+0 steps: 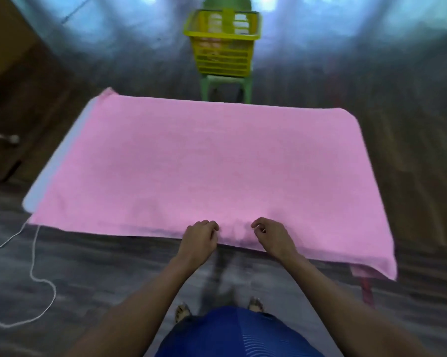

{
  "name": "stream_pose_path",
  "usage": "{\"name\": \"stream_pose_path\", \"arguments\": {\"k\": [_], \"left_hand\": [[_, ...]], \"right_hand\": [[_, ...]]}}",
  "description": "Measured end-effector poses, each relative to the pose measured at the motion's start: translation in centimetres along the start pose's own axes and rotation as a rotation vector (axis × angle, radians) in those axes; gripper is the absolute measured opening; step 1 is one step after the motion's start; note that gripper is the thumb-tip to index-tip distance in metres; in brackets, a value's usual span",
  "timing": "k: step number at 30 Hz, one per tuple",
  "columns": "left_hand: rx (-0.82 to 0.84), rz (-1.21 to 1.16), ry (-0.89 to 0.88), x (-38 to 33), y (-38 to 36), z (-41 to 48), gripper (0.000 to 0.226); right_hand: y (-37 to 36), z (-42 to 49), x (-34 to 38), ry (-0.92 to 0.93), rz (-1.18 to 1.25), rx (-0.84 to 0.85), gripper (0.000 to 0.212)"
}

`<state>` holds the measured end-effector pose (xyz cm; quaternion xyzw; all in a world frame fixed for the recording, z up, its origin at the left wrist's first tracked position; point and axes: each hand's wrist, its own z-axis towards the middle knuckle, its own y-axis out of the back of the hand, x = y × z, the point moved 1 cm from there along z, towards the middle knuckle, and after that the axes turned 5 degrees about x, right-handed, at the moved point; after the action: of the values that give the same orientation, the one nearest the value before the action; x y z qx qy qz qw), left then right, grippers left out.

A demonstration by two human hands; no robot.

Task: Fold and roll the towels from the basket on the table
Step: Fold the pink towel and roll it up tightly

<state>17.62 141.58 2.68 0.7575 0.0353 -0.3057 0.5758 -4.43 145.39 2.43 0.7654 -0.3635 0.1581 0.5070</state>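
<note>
Pink towel: soft, light, floppy terry, prob grippy. Won't hold shape, so take it by hem/corners, not the middle. Plain, no pattern, lies flat over most of worktop, draping past near + right edges. Left hand and right hand at mid near edge, apart, fingers curled. Too blurred to tell if they pinch cloth.

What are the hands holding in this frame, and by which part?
The left hand and right hand rest with curled fingers on the pink towel at the middle of its near edge; blur hides whether they actually pinch it.
</note>
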Motion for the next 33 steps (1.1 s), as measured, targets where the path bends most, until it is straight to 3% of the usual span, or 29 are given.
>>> {"name": "stream_pose_path", "arguments": {"k": [9,17,25,30,33], "left_hand": [[-0.218,-0.045,0.331,19.3,12.9,-9.4,0.02],[-0.328,-0.101,0.464,32.0,21.3,-11.2,0.012],[-0.25,-0.04,0.402,43.6,29.0,-5.2,0.017],[-0.097,0.007,0.228,50.2,35.0,1.1,0.017],[-0.09,0.039,0.134,51.1,37.7,3.8,0.014]], "right_hand": [[-14.3,3.4,21.6,0.199,-0.012,0.196,0.023],[-22.6,7.4,35.5,0.268,0.029,0.25,0.023],[-28.9,14.9,44.3,0.173,0.163,0.189,0.021],[-32.3,19.1,50.3,0.078,0.285,0.067,0.015],[-32.5,20.6,52.2,0.053,0.324,0.023,0.016]]}}
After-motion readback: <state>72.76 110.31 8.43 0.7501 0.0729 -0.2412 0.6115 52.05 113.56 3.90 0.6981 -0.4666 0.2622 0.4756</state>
